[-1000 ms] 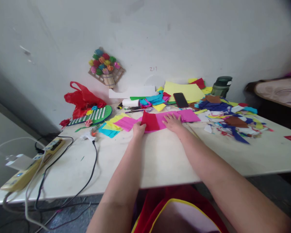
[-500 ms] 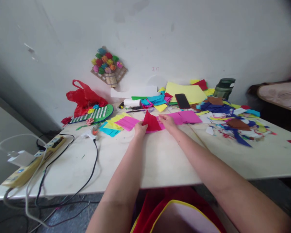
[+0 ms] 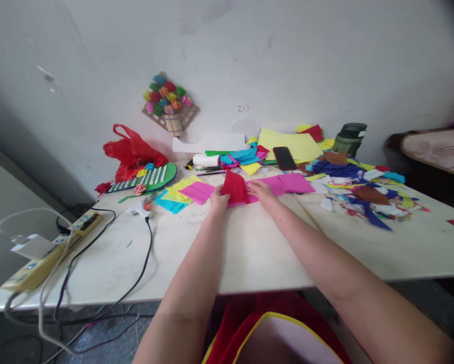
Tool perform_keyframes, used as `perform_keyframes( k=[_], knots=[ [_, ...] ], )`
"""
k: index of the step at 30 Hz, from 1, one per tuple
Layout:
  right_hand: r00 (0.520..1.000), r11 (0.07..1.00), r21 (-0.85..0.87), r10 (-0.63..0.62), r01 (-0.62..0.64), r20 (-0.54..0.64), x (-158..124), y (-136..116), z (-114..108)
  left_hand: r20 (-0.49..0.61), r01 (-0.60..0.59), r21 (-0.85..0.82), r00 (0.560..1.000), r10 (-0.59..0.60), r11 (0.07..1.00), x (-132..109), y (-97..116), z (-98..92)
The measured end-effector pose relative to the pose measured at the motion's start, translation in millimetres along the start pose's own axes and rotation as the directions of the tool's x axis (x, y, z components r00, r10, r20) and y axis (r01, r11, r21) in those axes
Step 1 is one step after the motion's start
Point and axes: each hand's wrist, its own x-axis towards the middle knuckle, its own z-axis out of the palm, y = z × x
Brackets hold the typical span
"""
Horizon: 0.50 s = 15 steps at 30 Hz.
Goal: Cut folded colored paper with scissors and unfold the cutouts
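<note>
Red paper (image 3: 236, 187), one piece, head view: lying at the middle of the white table (image 3: 264, 253), over a magenta paper strip (image 3: 274, 185), between the two hands.

Left hand (image 3: 219, 200): closed on the red paper's left edge, thumb uppermost.

Right hand (image 3: 262, 193): apart from the left, fingers bent at the red paper's right edge, over the magenta strip; at this distance it cannot be told whether they pinch the sheet or only rest beside it.

Left of the hands: pink paper (image 3: 197, 192), overlapping yellow paper (image 3: 174, 191), with blue paper (image 3: 170, 204) below; a white glue gun (image 3: 139, 209) with a black cord; a green board (image 3: 168, 175) with white rows; a red plastic bag (image 3: 132, 151) behind it; a cream power strip (image 3: 56, 255) near the table's left edge.

Behind: a black phone (image 3: 284, 158) on a pale yellow sheet (image 3: 283, 140).

Right: a heap of coloured scraps (image 3: 363, 183); a dark green bottle (image 3: 348, 139) standing upright behind.

Wall: a paper-flower ornament (image 3: 168, 103), multicoloured, mounted.
</note>
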Motion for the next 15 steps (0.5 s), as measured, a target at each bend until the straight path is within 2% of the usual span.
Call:
perform_keyframes(
  k=[9, 15],
  knots=[
    [1.0, 0.998, -0.069, -0.002, 0.002, 0.002, -1.0, -1.5, 0.4, 0.045, 0.071, -0.07, 0.997, -0.068, 0.995, -1.9, 5.5, -0.7],
    [1.0, 0.996, -0.087, -0.015, 0.016, 0.009, 2.2, 0.4, -2.6, 0.079, 0.103, -0.203, 0.993, -0.089, 0.974, -4.8, 9.2, -0.7]
  ],
)
